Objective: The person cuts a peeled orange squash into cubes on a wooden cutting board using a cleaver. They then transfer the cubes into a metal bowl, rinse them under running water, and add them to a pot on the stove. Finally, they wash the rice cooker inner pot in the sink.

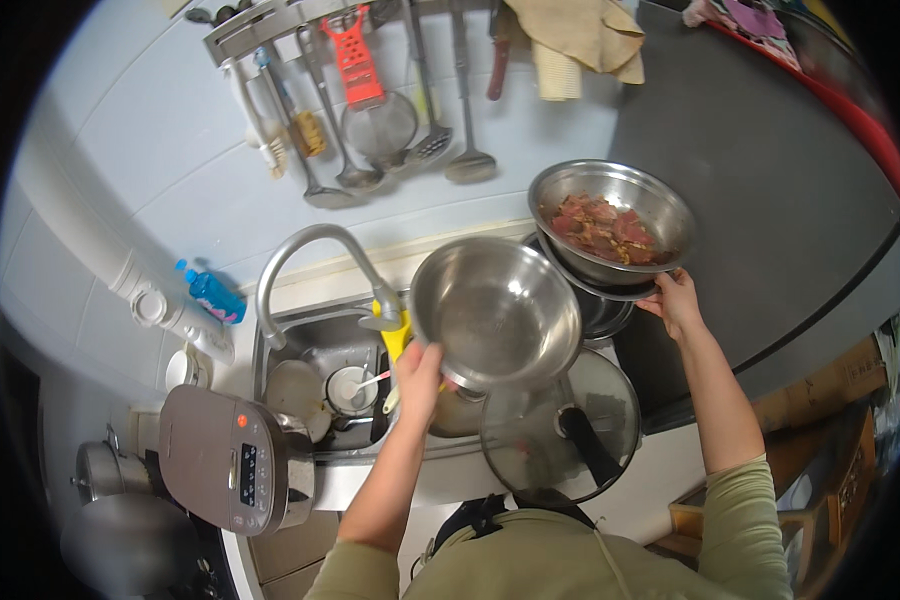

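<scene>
An empty stainless steel bowl (499,311) hangs tilted over the sink's right side, its near left rim gripped by my left hand (420,371). My right hand (673,300) has its fingers at the near right rim of a second metal bowl (611,176) and the metal vessel just beneath it. Pieces of raw, seasoned meat (604,229) lie in that second bowl. Below the bowls is a glass pan lid (562,427) with a black handle. Part of a dark round vessel (606,319) shows between the bowls; the rest is hidden.
A curved faucet (300,244) arches over the sink (330,322), which holds a plate and a small white bowl. The rice cooker (202,457) stands at the left, near a blue detergent bottle (216,296). Utensils hang on the rail (262,26). A large dark surface (750,187) lies right.
</scene>
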Demonstrator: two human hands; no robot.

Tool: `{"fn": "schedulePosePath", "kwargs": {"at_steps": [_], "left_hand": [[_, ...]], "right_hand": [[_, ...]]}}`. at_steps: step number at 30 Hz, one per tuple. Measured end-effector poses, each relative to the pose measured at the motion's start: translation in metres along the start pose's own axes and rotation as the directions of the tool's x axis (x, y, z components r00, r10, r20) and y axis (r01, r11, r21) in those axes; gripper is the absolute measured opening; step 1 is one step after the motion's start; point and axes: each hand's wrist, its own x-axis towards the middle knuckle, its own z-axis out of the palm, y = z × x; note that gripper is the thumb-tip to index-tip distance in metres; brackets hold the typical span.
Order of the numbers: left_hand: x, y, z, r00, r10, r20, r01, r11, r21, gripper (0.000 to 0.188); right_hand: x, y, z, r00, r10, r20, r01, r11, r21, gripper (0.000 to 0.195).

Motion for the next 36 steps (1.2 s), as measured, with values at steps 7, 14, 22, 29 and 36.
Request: {"fn": "schedulePosePath", "kwargs": {"at_steps": [7, 14, 22, 29, 36], "left_hand": [[-0.143, -0.028, -0.119, 0.953, -0.183, -0.239, 0.152, 0.978, -0.146, 0.010], [-0.294, -0.065, -0.139, 0.745, -0.277, -0.606, 0.165, 0.958, -0.236, 0.011], [-0.439, -0.112, -0.150, 0.334, -0.324, -0.885, -0.105, 0.920, -0.376, 0.015], [-0.566, -0.151, -0.207, 0.002, -0.334, -0.943, -0.327, 0.890, -0.316, 0.011], [-0.768, -0.137, -0.229, -0.446, -0.347, -0.825, -0.455, 0.882, -0.125, 0.007]], "right_hand": [[0.031, 0.060, 0.014, 1.000, 0.023, 0.021, -0.020, 0.989, -0.145, 0.037], [0.079, 0.116, -0.020, 0.993, 0.118, 0.016, -0.117, 0.991, -0.072, 0.036], [0.058, 0.146, 0.049, 0.929, -0.367, 0.051, 0.365, 0.886, -0.287, 0.035], [-0.319, 0.192, 0.240, 0.476, -0.292, 0.830, 0.516, 0.856, 0.005, 0.028], [-0.683, 0.316, 0.259, -0.716, 0.166, 0.678, 0.431, 0.869, 0.243, 0.024]]}}
